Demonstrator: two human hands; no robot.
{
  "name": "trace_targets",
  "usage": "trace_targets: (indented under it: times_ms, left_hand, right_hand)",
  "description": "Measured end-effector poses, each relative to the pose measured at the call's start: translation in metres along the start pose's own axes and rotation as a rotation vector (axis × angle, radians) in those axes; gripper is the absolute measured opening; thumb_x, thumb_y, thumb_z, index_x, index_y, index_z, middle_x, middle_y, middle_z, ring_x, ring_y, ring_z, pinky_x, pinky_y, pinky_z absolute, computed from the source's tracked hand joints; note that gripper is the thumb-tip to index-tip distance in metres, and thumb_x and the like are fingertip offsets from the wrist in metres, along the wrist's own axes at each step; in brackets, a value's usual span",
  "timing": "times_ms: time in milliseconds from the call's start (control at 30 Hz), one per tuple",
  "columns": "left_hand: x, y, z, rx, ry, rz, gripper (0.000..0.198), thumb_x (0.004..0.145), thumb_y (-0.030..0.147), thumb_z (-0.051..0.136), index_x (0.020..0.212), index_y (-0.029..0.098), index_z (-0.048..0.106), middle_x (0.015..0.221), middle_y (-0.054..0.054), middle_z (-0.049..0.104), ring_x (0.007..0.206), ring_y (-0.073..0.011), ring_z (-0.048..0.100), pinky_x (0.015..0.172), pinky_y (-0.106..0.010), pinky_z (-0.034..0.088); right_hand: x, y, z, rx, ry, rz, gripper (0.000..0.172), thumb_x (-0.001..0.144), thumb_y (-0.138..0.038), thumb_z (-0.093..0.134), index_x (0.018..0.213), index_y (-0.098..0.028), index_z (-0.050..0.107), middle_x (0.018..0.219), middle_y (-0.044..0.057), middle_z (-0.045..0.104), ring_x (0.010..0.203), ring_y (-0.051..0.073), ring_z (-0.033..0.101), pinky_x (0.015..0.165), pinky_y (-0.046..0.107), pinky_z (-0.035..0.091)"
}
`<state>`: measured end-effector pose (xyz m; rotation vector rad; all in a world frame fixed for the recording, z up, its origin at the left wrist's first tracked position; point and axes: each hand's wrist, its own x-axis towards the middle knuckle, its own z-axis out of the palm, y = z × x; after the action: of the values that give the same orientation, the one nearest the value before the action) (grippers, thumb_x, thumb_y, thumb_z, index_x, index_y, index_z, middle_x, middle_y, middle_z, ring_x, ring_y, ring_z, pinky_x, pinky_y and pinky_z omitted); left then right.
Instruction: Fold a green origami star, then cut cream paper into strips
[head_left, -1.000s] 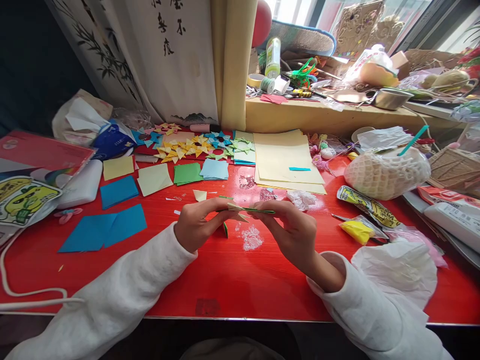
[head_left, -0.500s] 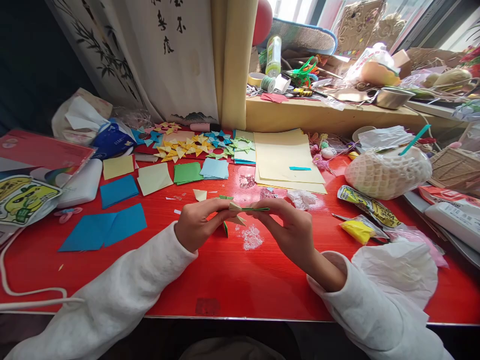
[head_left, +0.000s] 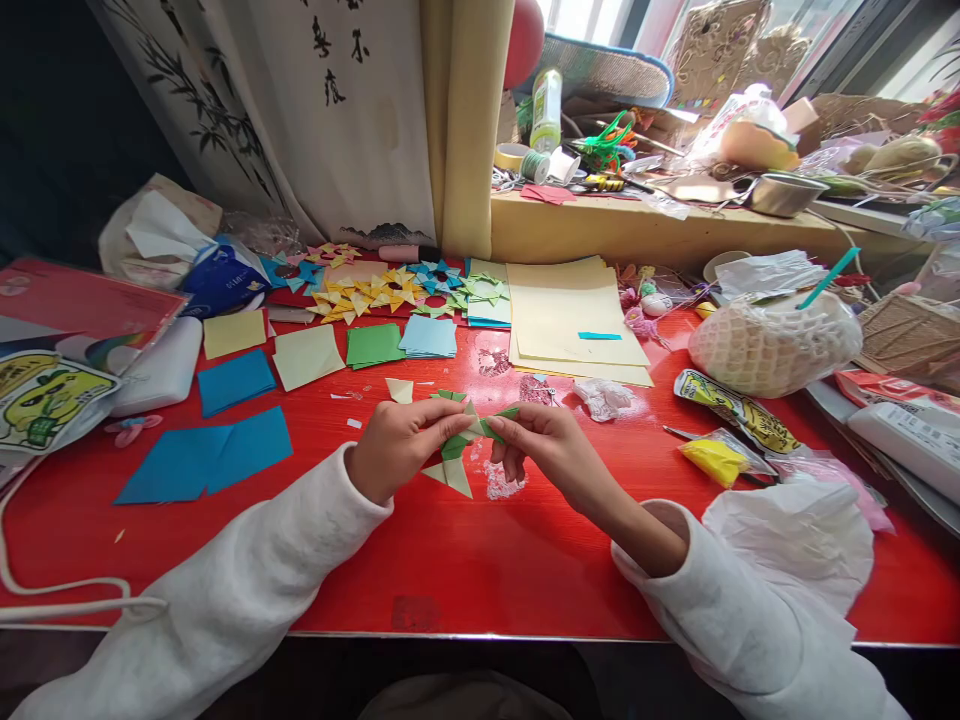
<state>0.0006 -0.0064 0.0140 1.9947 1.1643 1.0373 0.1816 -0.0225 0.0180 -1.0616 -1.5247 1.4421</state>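
Observation:
A folded paper star [head_left: 457, 447] in green and pale yellow hangs just above the red table [head_left: 450, 560]. My left hand [head_left: 397, 445] pinches its left side with thumb and fingers. My right hand [head_left: 544, 445] pinches a green point on its right side. Both hands are closed on the star, and white sleeves cover both forearms. Behind the hands lie loose paper squares: blue [head_left: 232, 380], pale yellow [head_left: 307, 355], green [head_left: 373, 345] and light blue [head_left: 428, 337]. A row of finished paper stars [head_left: 375, 290] lies at the back by the curtain.
A stack of cream sheets [head_left: 574, 320] lies behind the hands. Snack packets [head_left: 731, 420], a netted bundle [head_left: 772, 345] and crumpled white plastic [head_left: 795, 545] crowd the right. A red folder [head_left: 82, 300] and tissue pack [head_left: 225, 275] sit left. A cluttered sill [head_left: 645, 230] runs behind.
The star was held flat, edge-on to the camera; now it is tilted so its face and lower points show. My right hand has moved left, closer to my left hand.

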Motion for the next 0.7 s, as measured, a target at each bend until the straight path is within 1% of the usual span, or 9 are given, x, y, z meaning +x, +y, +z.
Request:
trace_targets:
  times_ms: [100, 233, 300, 433, 500, 567, 600, 633, 700]
  left_hand:
    - [0.000, 0.000, 0.002, -0.012, -0.046, -0.053, 0.023, 0.075, 0.035, 0.054, 0.073, 0.016, 0.066, 0.055, -0.001, 0.060, 0.048, -0.0107, 0.051, 0.043, -0.021, 0.039]
    - [-0.001, -0.001, 0.004, -0.037, -0.092, -0.036, 0.024, 0.077, 0.035, 0.051, 0.070, 0.016, 0.065, 0.053, -0.001, 0.057, 0.047, -0.0101, 0.049, 0.044, -0.021, 0.039]
    - [0.001, -0.001, 0.003, -0.044, -0.115, -0.036, 0.024, 0.077, 0.035, 0.051, 0.070, 0.016, 0.065, 0.053, 0.000, 0.056, 0.048, -0.0097, 0.049, 0.044, -0.021, 0.039]
    - [0.010, 0.002, -0.012, -0.151, -0.175, -0.117, 0.019, 0.073, 0.033, 0.056, 0.068, 0.015, 0.063, 0.054, 0.000, 0.057, 0.048, -0.0093, 0.049, 0.042, -0.019, 0.038]
    - [0.016, 0.002, -0.022, -0.302, -0.147, -0.196, 0.018, 0.071, 0.032, 0.059, 0.071, 0.015, 0.062, 0.060, -0.002, 0.061, 0.051, -0.0104, 0.053, 0.043, -0.019, 0.040]
    - [0.021, 0.000, -0.029, -0.431, -0.052, -0.245, 0.017, 0.069, 0.031, 0.061, 0.074, 0.015, 0.060, 0.067, -0.003, 0.063, 0.056, -0.0115, 0.057, 0.047, -0.019, 0.042]
    - [0.022, -0.001, -0.031, -0.472, -0.008, -0.257, 0.017, 0.068, 0.030, 0.063, 0.076, 0.015, 0.059, 0.069, -0.003, 0.064, 0.058, -0.0119, 0.058, 0.047, -0.019, 0.042]
    - [0.024, -0.003, -0.032, -0.499, 0.020, -0.267, 0.019, 0.067, 0.029, 0.064, 0.079, 0.015, 0.058, 0.070, -0.003, 0.064, 0.059, -0.0121, 0.059, 0.046, -0.018, 0.042]
    - [0.024, -0.004, -0.030, -0.525, 0.025, -0.292, 0.026, 0.066, 0.029, 0.065, 0.086, 0.015, 0.056, 0.069, -0.003, 0.064, 0.059, -0.0124, 0.059, 0.043, -0.017, 0.039]
  right_hand:
    - [-0.001, 0.006, 0.007, 0.048, 0.060, -0.015, 0.029, 0.079, -0.040, 0.049, 0.066, -0.014, 0.053, 0.055, -0.001, 0.056, 0.040, 0.007, 0.050, 0.040, 0.021, 0.041]
    - [-0.002, 0.009, 0.014, 0.054, 0.107, -0.017, 0.030, 0.079, -0.040, 0.049, 0.064, -0.015, 0.051, 0.053, -0.002, 0.055, 0.040, 0.007, 0.049, 0.039, 0.020, 0.040]
    - [-0.001, 0.009, 0.014, 0.054, 0.101, -0.012, 0.030, 0.079, -0.041, 0.049, 0.064, -0.015, 0.051, 0.054, -0.002, 0.055, 0.040, 0.007, 0.049, 0.039, 0.020, 0.040]
    - [0.003, 0.007, 0.009, 0.049, 0.064, -0.017, 0.031, 0.082, -0.042, 0.042, 0.071, -0.015, 0.051, 0.060, -0.001, 0.055, 0.041, 0.006, 0.048, 0.041, 0.020, 0.041]
    - [0.005, 0.008, 0.006, -0.023, 0.116, -0.061, 0.030, 0.084, -0.043, 0.036, 0.083, -0.016, 0.052, 0.068, 0.000, 0.056, 0.044, 0.006, 0.048, 0.041, 0.020, 0.041]
    - [0.006, 0.012, 0.005, -0.201, 0.162, -0.159, 0.028, 0.083, -0.041, 0.041, 0.096, -0.020, 0.051, 0.081, 0.003, 0.058, 0.057, 0.010, 0.053, 0.047, 0.022, 0.044]
    - [0.006, 0.014, 0.006, -0.313, 0.157, -0.223, 0.030, 0.080, -0.040, 0.046, 0.103, -0.021, 0.050, 0.090, 0.005, 0.058, 0.069, 0.012, 0.055, 0.054, 0.025, 0.047]
    - [0.006, 0.017, 0.008, -0.426, 0.129, -0.293, 0.036, 0.077, -0.040, 0.052, 0.108, -0.023, 0.048, 0.100, 0.006, 0.056, 0.082, 0.016, 0.055, 0.063, 0.028, 0.048]
    - [0.006, 0.022, 0.015, -0.614, 0.039, -0.415, 0.050, 0.072, -0.040, 0.058, 0.117, -0.024, 0.043, 0.115, 0.009, 0.050, 0.103, 0.021, 0.047, 0.081, 0.037, 0.044]
